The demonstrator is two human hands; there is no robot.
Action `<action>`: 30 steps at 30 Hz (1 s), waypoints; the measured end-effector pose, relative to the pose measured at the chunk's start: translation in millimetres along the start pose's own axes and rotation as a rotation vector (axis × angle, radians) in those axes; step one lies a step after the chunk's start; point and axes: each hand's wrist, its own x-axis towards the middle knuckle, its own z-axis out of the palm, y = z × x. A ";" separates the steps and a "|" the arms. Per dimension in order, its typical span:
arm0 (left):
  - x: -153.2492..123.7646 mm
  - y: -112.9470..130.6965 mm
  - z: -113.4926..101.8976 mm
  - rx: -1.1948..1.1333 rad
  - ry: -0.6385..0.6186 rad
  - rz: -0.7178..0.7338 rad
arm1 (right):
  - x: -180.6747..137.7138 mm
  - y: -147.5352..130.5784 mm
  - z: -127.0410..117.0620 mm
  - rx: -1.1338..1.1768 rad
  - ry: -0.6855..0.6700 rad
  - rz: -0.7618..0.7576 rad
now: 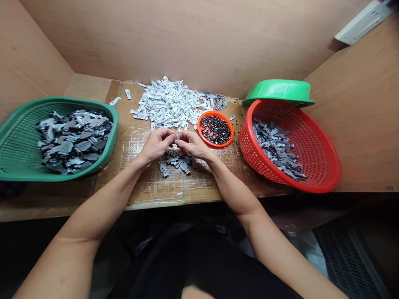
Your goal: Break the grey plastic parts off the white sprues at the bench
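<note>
My left hand and my right hand meet over the middle of the table, fingertips pinched together around a small grey part. Fingers cover most of that part, so its full shape is hidden. Just below my hands lies a small heap of grey flat parts, with one grey part at its left. Beyond my fingers spreads a large pile of whitish flat parts. To the right of my right hand stands an orange-red dish holding small dark pieces.
A green basket of grey and dark parts stands at left. At right a tilted red basket holds grey parts, with a bright green basin behind it. Wooden panels enclose the cardboard-covered table.
</note>
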 end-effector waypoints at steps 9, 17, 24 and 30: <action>-2.1 -5.5 11.6 -0.385 -0.069 -0.177 | -4.4 -12.8 1.5 -0.270 0.190 -0.146; -8.1 -3.8 22.1 -0.374 -0.033 -0.121 | -4.3 -15.6 -8.3 -0.228 -0.041 -0.089; -3.0 -3.2 6.1 -0.465 -0.204 -0.252 | 0.7 -6.0 -19.2 -0.412 0.055 -0.136; -1.0 -6.1 2.9 -0.332 -0.159 -0.175 | -1.7 -8.8 -16.4 -0.433 0.022 -0.193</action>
